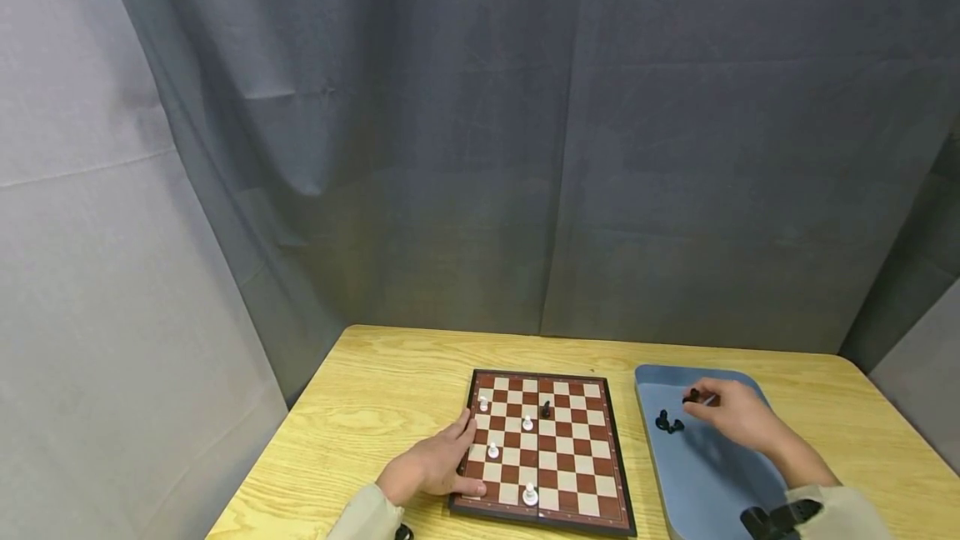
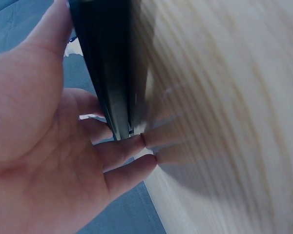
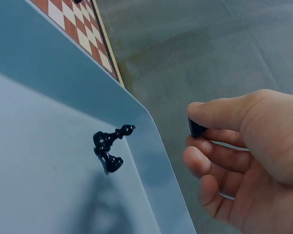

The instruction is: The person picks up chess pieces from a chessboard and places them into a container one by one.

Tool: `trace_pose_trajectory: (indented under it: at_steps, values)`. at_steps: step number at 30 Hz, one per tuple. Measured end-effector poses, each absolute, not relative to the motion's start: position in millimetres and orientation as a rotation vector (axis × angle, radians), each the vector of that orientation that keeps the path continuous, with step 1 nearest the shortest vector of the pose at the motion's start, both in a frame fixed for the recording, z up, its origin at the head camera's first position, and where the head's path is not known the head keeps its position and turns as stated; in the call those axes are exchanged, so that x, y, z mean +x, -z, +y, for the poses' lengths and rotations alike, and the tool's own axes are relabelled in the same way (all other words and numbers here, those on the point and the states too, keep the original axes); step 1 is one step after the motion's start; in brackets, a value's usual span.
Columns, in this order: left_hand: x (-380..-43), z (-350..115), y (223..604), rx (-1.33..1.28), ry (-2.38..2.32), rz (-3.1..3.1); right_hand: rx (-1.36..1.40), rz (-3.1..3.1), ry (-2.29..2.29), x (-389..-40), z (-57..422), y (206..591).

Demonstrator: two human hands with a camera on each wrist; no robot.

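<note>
My right hand [image 1: 735, 417] pinches a small black chess piece [image 3: 195, 127] between thumb and fingers, above the far part of a blue tray [image 1: 678, 473]. Its kind is mostly hidden by the fingers. Two black chess pieces [image 3: 103, 140] lie on their sides in the tray, touching each other. Along the left edge of a brown and cream chessboard [image 1: 587, 483] rests my left hand [image 1: 438, 458], thumb over the near left corner, fingers fairly straight against the side. Several white pieces, among them a larger one [image 1: 530, 495], stand on the board with one black piece [image 1: 545, 410].
Board and tray lie side by side on a light wooden table [image 1: 330, 440], with a narrow strip of wood between them. The tray has a raised rim. Behind the table hangs a grey curtain [image 1: 465, 190], and a paler cloth [image 1: 112, 315] is at the left.
</note>
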State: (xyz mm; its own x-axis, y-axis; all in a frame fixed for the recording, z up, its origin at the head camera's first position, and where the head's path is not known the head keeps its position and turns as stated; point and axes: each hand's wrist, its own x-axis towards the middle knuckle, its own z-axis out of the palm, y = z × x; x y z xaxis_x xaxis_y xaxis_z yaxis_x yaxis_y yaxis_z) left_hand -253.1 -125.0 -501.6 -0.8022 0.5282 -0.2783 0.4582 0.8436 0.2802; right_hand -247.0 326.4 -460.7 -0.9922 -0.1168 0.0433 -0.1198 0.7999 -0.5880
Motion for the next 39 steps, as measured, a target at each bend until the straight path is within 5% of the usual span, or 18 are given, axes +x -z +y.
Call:
trace_pose_trajectory:
  at_steps: [39]
  values:
    - [-255, -126, 504, 0.758, -0.278, 2.681, 0.111, -3.013, -0.973, -263, 351, 484]
